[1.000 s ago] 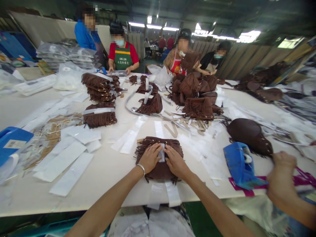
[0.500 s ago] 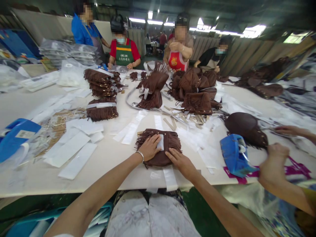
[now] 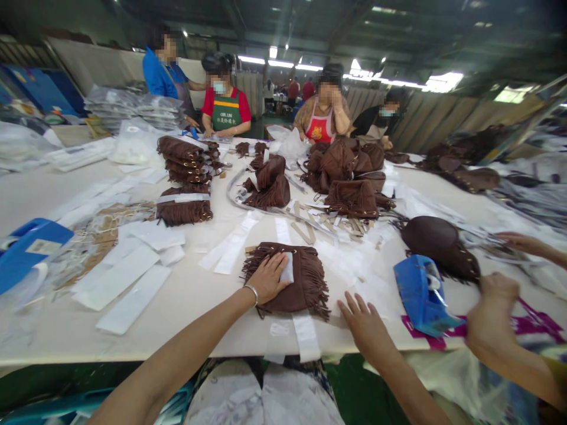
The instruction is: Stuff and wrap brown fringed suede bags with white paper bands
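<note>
On my feed the pale desk (image 3: pixel 195 289) fills most of the view, its near edge crossing below the work. The brown fringed bag (image 3: pixel 305 274) lies flat by that edge, about midway along it, its fringe spread at both sides. Change over the last half second: the right hand (image 3: pixel 363 324) has left the bag's right side, baring the fringe there, and is now well clear of it, between bag and blue tape dispenser (image 3: pixel 420 295), near the same edge. My reading: the left hand (image 3: pixel 268 277) alone steadies the bag, and the right is free. Pose, left: forearm in from the near left, palm down on the bag's left half, fingers nearly straight and close together, slanting toward the desk's far edge; it presses, clamped on nothing. Pose, right: forearm in from the near right, palm down, fingers parted, nothing held; whether it touches the desk I cannot tell. Smallest item: a pale patch (image 3: pixel 287 268) on the bag, at the left fingertips.
</note>
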Demonstrator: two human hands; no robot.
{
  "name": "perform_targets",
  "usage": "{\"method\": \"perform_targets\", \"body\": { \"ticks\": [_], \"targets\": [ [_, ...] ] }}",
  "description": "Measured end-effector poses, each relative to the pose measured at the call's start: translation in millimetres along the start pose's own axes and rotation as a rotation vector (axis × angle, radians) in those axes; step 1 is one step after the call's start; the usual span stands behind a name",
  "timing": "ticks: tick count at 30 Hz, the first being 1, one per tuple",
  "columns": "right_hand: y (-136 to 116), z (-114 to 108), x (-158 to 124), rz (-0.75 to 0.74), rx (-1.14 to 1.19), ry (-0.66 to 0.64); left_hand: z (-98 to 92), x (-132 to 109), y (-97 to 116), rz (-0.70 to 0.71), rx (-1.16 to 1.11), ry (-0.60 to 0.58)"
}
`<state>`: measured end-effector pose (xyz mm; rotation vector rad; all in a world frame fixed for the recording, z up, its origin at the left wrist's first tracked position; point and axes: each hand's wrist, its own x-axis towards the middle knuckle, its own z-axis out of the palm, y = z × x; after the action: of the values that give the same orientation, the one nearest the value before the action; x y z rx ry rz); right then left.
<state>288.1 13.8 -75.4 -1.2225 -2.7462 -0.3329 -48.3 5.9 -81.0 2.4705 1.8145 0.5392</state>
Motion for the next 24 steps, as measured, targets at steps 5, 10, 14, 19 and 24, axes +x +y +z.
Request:
{"method": "perform_targets", "body": {
  "ticks": [5, 10, 14, 19, 24],
  "targets": [
    [-53, -37, 68, 0.05, 0.345, 0.15, -1.4, -1, 4, -0.01, -0.019, 0.008],
    [-117, -6, 154, -0.079, 0.594, 0.265, -5.8, 3, 0, 0.005, -0.06, 0.001],
    [-119, 33, 159, -0.126, 0.522, 0.233, -24.2, -16, -3, -0.055, -0.11, 0.033],
    [-115, 39, 155, -0.116, 0.465, 0.195, -37.8, -75, 26, -0.273, -0.16, 0.217],
    [-118, 40, 159, -0.097, 0.46, 0.192, -20.8, -93, 43, -0.282, -0.026, 0.141]
  ]
}}
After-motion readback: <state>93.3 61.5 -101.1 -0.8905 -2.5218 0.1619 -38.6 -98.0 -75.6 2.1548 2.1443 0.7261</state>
